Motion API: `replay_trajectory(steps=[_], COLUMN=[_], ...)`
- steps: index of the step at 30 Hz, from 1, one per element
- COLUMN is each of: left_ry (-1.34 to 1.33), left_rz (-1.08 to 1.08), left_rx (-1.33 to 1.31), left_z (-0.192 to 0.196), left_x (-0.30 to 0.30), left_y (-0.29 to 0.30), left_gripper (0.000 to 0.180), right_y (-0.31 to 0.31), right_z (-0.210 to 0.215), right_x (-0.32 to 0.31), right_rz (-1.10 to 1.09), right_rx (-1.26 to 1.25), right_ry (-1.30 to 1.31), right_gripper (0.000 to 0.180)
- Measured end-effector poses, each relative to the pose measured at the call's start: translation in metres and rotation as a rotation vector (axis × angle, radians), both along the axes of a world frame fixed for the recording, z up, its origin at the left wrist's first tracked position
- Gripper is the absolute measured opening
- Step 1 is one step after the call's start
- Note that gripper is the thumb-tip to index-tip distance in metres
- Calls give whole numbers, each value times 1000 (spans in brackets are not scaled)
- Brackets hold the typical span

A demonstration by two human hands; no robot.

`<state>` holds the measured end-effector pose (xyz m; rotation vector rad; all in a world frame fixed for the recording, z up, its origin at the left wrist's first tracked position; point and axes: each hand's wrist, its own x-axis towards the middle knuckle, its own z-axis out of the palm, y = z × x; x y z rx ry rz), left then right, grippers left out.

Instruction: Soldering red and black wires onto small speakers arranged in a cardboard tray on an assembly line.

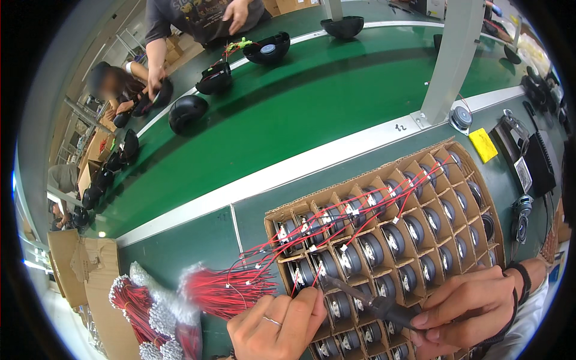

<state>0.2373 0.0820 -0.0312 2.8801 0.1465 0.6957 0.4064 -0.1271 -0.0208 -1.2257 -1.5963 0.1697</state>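
Note:
A cardboard tray with dividers (278,211) lies in front of me, and small round speakers (372,249) stand on edge in its cells. My left hand (273,330), a ring on one finger, is closed in a pinch on a thin red wire (317,277) at the tray's left part. In my right hand (471,306) is a soldering iron (390,309) with a black handle. Its tip points left to a speaker (326,265) close to the pinched wire; whether they touch I cannot tell. Red and black wires with white plugs (345,247) lie across the tray's far rows.
Bundles of red wires (231,291) lie left of the tray. A yellow sponge (483,145), a loose speaker (461,118) and a black device (531,156) are at the right. Beyond runs a green conveyor (288,114) with black shells (188,113); a co-worker's hand (157,81) reaches over there.

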Motion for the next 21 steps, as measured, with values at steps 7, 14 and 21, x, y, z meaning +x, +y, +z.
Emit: replay_trajectory(steps=[7,14,21], left_ry=[-38,12,2], left_rz=[30,16,22], left_rx=[127,56,78], left_z=[-13,-9,-19], left_x=[0,-2,-4], left_y=[6,4,7], left_gripper=[19,23,20], right_y=[-1,1,-1], right_z=[1,-1,0], right_x=[1,1,0], right_rz=[8,11,-1], right_rx=[-14,-2,-6], right_ry=[11,10,7], right_gripper=[22,21,21])
